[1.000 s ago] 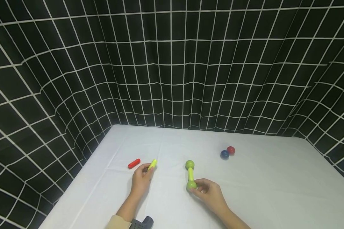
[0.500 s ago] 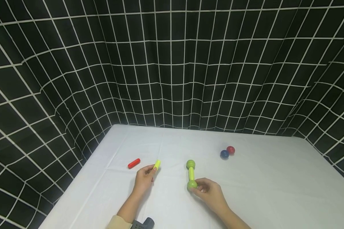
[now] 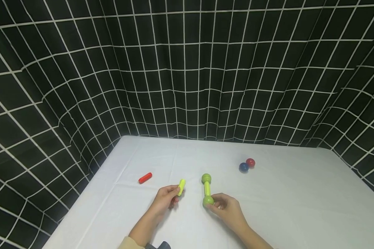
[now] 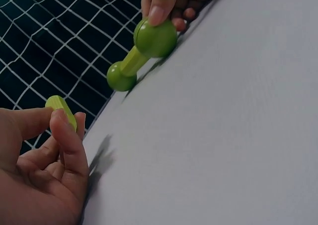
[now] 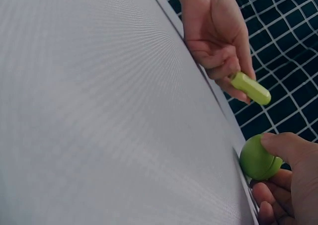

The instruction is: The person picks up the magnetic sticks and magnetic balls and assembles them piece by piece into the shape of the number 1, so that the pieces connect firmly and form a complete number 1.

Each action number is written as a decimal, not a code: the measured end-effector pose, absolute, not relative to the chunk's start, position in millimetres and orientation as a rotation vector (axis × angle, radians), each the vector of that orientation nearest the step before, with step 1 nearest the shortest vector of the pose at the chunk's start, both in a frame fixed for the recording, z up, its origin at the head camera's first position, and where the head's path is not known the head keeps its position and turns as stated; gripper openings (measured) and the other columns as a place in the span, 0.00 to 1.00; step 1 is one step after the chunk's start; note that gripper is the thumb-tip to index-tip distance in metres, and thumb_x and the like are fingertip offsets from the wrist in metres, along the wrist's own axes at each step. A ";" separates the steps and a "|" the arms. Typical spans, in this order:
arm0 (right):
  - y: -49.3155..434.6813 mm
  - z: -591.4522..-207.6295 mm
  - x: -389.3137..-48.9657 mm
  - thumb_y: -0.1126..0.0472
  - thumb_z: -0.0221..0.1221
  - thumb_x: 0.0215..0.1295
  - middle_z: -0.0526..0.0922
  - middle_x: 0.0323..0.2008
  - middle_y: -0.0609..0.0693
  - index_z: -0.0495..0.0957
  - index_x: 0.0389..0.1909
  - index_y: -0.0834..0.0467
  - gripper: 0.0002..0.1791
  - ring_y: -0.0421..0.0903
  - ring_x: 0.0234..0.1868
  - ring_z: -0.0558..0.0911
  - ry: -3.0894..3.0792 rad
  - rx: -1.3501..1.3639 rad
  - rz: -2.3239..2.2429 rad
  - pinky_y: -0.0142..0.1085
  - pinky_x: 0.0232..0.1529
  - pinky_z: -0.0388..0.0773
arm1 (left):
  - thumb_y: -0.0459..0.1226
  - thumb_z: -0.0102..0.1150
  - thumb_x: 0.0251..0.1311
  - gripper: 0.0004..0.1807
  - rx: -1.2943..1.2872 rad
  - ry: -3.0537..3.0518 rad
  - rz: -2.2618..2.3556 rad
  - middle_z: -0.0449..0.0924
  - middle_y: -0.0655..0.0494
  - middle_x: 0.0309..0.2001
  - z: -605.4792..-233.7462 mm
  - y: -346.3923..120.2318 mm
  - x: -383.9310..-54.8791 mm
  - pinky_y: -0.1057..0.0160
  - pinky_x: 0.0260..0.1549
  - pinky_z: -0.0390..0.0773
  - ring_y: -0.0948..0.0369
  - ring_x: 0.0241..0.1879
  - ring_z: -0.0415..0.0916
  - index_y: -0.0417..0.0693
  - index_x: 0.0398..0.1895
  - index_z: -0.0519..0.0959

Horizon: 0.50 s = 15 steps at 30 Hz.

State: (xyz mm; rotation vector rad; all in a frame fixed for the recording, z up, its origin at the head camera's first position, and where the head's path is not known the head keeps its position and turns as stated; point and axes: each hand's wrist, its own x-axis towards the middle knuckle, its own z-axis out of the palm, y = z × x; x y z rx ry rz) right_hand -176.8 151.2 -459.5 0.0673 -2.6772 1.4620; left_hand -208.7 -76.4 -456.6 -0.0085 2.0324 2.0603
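Observation:
My left hand [image 3: 166, 201] pinches a short yellow-green stick [image 3: 182, 185] between thumb and fingers, with its far end sticking out. To the right, two green balls are joined by another yellow-green stick [image 3: 207, 188] in a dumbbell shape. The thumb and fingers of my right hand [image 3: 231, 211] hold the near ball [image 3: 208, 202]; the far ball [image 3: 206, 178] points away from me. In the left wrist view the loose stick [image 4: 60, 107] stands apart from the dumbbell shape. The right wrist view shows the near ball [image 5: 258, 158] gripped, hiding the rest of that piece.
A red stick [image 3: 145, 178] lies on the white tabletop [image 3: 112, 214] to the left. Farther back on the right, a blue ball [image 3: 243, 167] and a red ball [image 3: 250, 162] sit side by side. A black curtain with white grid lines [image 3: 187, 79] surrounds the table.
My left hand has carried the yellow-green stick rightward and slightly nearer to me, toward the dumbbell-shaped piece. My right hand has kept its hold on the near ball, almost still.

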 end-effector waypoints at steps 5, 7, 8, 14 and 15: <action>150.3 -459.6 -177.3 0.58 0.71 0.44 0.79 0.22 0.44 0.81 0.36 0.58 0.16 0.35 0.21 0.72 -2.689 0.054 1.430 0.26 0.22 0.73 | 0.42 0.53 0.64 0.25 0.004 1.943 2.058 0.76 0.62 0.27 -455.6 -73.3 -205.6 0.77 0.24 0.72 0.72 0.23 0.68 0.29 0.56 0.70; 150.2 -459.1 -177.6 0.58 0.71 0.44 0.79 0.22 0.44 0.81 0.36 0.57 0.16 0.35 0.21 0.72 -2.696 0.036 1.430 0.25 0.23 0.73 | 0.42 0.54 0.63 0.25 0.005 1.927 2.056 0.76 0.63 0.25 -455.9 -71.4 -204.7 0.77 0.23 0.72 0.72 0.22 0.67 0.30 0.54 0.71; 150.1 -459.0 -177.6 0.58 0.71 0.44 0.79 0.22 0.44 0.81 0.37 0.57 0.16 0.35 0.21 0.72 -2.698 0.032 1.430 0.25 0.23 0.73 | 0.42 0.54 0.63 0.24 0.006 1.920 2.055 0.76 0.64 0.25 -456.1 -70.3 -204.1 0.77 0.23 0.72 0.72 0.22 0.67 0.30 0.54 0.71; 149.3 -458.0 -176.5 0.57 0.71 0.45 0.79 0.23 0.45 0.81 0.37 0.58 0.17 0.35 0.22 0.72 -2.695 0.038 1.441 0.26 0.22 0.73 | 0.39 0.56 0.61 0.21 0.007 1.896 2.037 0.78 0.64 0.25 -458.3 -62.7 -200.6 0.77 0.20 0.71 0.73 0.19 0.67 0.29 0.50 0.74; 149.3 -457.8 -176.4 0.57 0.71 0.45 0.79 0.23 0.45 0.81 0.37 0.58 0.18 0.36 0.21 0.72 -2.695 0.038 1.442 0.26 0.22 0.73 | 0.39 0.56 0.61 0.21 0.002 1.896 2.029 0.78 0.64 0.25 -458.4 -61.5 -199.9 0.77 0.20 0.72 0.73 0.19 0.68 0.29 0.50 0.74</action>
